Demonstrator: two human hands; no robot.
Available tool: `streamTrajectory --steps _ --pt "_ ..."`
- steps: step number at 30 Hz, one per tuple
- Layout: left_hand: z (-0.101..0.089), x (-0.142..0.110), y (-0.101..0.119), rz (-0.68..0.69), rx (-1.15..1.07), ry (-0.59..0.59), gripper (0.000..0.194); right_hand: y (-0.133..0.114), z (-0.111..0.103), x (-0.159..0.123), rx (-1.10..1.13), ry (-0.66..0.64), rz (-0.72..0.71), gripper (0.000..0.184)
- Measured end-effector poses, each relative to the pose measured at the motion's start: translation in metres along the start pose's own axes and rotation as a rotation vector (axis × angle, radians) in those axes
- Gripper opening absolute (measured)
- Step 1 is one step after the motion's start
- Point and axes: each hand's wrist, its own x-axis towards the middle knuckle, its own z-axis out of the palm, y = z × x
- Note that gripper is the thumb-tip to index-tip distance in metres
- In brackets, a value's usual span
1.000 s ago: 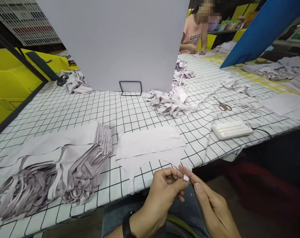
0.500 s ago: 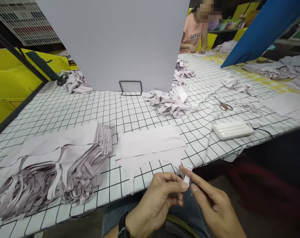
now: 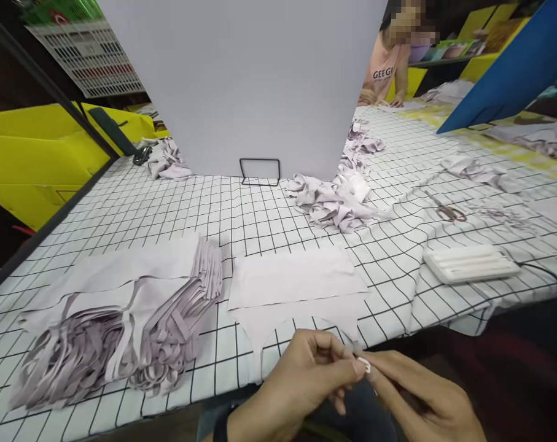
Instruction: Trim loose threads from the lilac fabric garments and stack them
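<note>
Your single view comes from your own head, facing forward and slanting down across the table. Nearest the camera are your left hand and right hand, reaching in from the bottom edge, right of centre. You look from above onto the cloth just beyond them and the stack at lower left. Farther off, the panel stands facing you and hides the middle background; past its right edge, well away, you see a co-worker. The table's near edge slants upward to the right.
</note>
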Motion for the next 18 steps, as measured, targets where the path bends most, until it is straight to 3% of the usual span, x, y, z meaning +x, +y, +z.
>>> streamTrajectory --steps 4,7,12,18 --pt "-0.018 0.017 0.013 0.47 0.715 0.173 0.013 -0.001 0.007 0.013 0.191 0.027 0.327 0.031" --pt "-0.033 0.038 0.019 0.73 1.155 0.239 0.016 -0.005 0.013 0.024 0.284 0.096 0.437 0.037" --pt "-0.04 0.061 0.023 0.708 1.503 0.244 0.01 -0.007 0.02 0.041 0.458 0.098 0.576 0.043" --pt "-0.049 0.069 0.021 0.779 1.551 0.248 0.02 0.001 0.023 0.059 0.584 0.07 0.691 0.044"
